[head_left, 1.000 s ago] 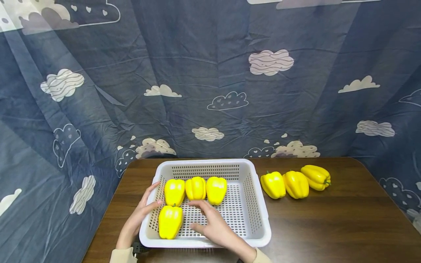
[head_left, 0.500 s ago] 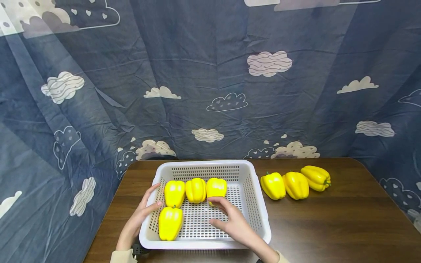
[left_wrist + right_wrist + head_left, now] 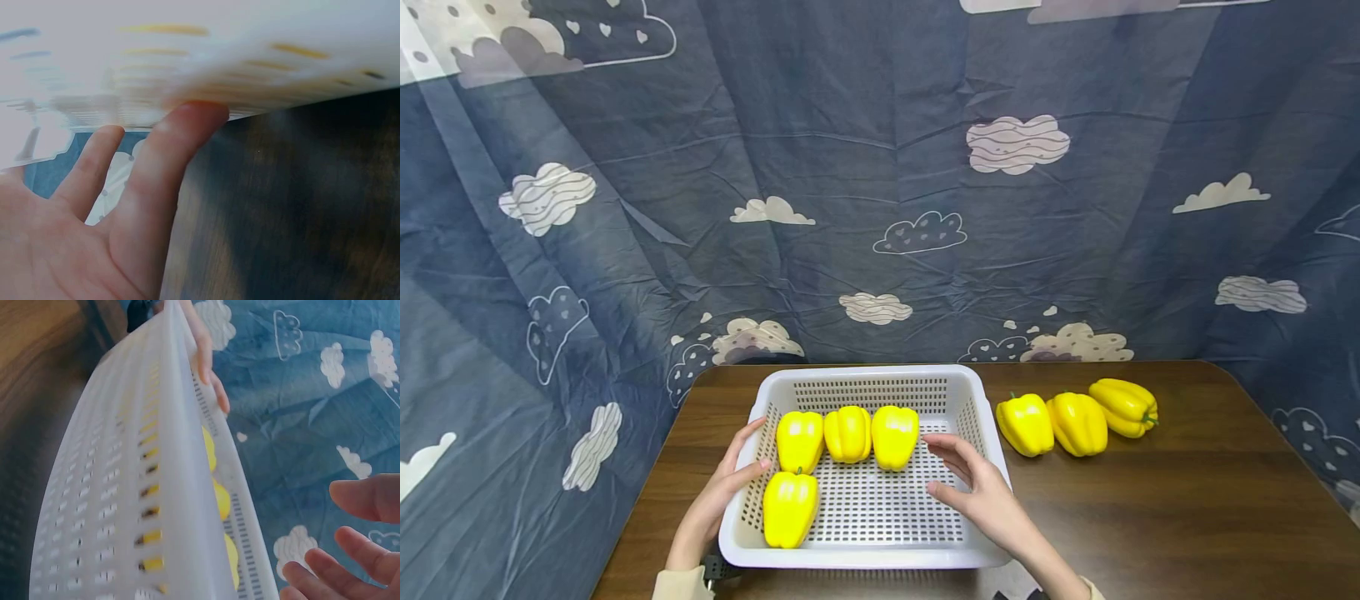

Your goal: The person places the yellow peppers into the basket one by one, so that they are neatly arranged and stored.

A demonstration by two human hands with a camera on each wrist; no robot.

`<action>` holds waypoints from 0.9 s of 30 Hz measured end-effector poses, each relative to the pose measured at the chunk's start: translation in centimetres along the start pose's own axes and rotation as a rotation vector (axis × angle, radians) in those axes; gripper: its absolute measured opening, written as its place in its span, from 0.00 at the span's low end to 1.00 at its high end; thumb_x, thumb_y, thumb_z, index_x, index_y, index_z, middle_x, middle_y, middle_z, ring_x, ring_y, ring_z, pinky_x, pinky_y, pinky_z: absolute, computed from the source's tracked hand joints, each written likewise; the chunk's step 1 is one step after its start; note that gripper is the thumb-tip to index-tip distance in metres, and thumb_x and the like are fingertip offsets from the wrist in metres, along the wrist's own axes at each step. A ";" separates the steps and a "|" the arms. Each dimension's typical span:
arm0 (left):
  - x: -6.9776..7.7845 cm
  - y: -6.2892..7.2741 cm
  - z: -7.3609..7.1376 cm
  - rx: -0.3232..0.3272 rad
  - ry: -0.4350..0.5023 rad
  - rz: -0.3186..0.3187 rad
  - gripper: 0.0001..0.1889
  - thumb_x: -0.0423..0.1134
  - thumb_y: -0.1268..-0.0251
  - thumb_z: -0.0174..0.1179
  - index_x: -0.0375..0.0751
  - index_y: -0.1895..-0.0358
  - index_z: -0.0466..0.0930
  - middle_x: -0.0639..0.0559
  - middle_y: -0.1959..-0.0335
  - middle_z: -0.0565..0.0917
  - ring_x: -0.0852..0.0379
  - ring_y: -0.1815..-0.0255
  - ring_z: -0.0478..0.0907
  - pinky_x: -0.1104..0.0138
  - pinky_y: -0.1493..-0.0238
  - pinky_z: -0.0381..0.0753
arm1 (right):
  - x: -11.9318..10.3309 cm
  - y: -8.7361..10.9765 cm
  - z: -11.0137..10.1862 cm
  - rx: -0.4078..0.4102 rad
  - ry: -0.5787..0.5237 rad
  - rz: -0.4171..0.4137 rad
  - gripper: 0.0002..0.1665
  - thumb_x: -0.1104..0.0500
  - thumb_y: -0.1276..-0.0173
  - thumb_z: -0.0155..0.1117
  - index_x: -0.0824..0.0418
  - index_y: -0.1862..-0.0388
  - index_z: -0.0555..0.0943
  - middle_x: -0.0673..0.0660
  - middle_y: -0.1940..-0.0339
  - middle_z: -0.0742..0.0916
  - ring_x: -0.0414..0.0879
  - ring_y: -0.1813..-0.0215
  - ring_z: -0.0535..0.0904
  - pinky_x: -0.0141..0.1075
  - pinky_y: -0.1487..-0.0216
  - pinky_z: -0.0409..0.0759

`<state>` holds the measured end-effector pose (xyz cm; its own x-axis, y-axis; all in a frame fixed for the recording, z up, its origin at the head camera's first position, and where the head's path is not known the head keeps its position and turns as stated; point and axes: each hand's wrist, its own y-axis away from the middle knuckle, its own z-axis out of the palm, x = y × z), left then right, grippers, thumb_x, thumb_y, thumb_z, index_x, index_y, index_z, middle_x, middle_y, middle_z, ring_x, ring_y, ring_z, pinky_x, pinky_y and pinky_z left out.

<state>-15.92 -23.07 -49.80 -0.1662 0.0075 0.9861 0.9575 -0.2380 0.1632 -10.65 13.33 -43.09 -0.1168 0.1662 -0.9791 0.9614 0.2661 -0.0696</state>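
A white perforated plastic basket (image 3: pixel 895 557) holds several yellow bell peppers. Three form a row inside: the left pepper (image 3: pixel 800 442), the middle pepper (image 3: pixel 847 434) and the right pepper (image 3: pixel 895 437). Another pepper (image 3: pixel 791 509) lies in front of the left one. My left hand (image 3: pixel 715 492) rests against the basket's left side, its fingers extended along the rim; the left wrist view shows a fingertip touching the slotted wall (image 3: pixel 262 69). Over the basket's right part hovers my right hand (image 3: pixel 988 500), holding nothing, fingers spread and slightly bent, right of the row.
On the brown wooden table (image 3: pixel 1187 500), right of the basket, lie three more yellow peppers: one near the rim (image 3: pixel 1026 425), one beside it (image 3: pixel 1077 424) and one farther back (image 3: pixel 1124 407). A dark blue cloud-patterned curtain (image 3: pixel 820 275) hangs behind the table.
My right hand has moved rightward across the basket, away from the front pepper and past the row, uncovering the right pepper. My left hand and the peppers stay in place.
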 end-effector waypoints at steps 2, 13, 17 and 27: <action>0.0 0.0 0.0 0.001 -0.002 0.005 0.33 0.35 0.31 0.50 0.56 0.26 0.48 0.39 0.25 0.45 0.31 0.31 0.53 0.42 0.44 0.68 | 0.1 0.2 -0.4 0.017 -0.008 0.002 0.31 0.67 0.38 0.66 0.69 0.37 0.69 0.65 0.36 0.74 0.58 0.33 0.67 0.45 0.33 0.60; -0.1 0.1 -0.2 0.000 -0.008 0.005 0.33 0.36 0.31 0.50 0.56 0.26 0.49 0.40 0.25 0.46 0.33 0.31 0.54 0.45 0.44 0.69 | 0.8 0.9 -2.1 0.066 0.013 -0.027 0.31 0.67 0.39 0.66 0.69 0.37 0.69 0.65 0.37 0.75 0.58 0.35 0.69 0.47 0.35 0.62; -0.1 0.1 -0.1 0.005 -0.005 0.005 0.33 0.35 0.31 0.50 0.56 0.26 0.49 0.40 0.25 0.46 0.33 0.31 0.54 0.44 0.45 0.69 | 1.0 1.0 -2.7 0.086 0.027 -0.021 0.32 0.66 0.40 0.68 0.68 0.37 0.70 0.63 0.37 0.75 0.57 0.35 0.69 0.43 0.36 0.64; 0.0 0.0 0.0 -0.002 0.011 0.008 0.33 0.35 0.31 0.50 0.56 0.26 0.49 0.40 0.25 0.46 0.32 0.31 0.54 0.43 0.45 0.69 | 1.5 1.7 -4.2 0.107 0.023 -0.093 0.32 0.65 0.39 0.68 0.68 0.37 0.69 0.64 0.37 0.75 0.48 0.36 0.70 0.25 0.40 0.65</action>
<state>-15.91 -23.04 -49.82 -0.1615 -0.0053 0.9869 0.9581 -0.2404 0.1555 -10.26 18.06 -43.88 -0.2117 0.1676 -0.9629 0.9670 0.1791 -0.1814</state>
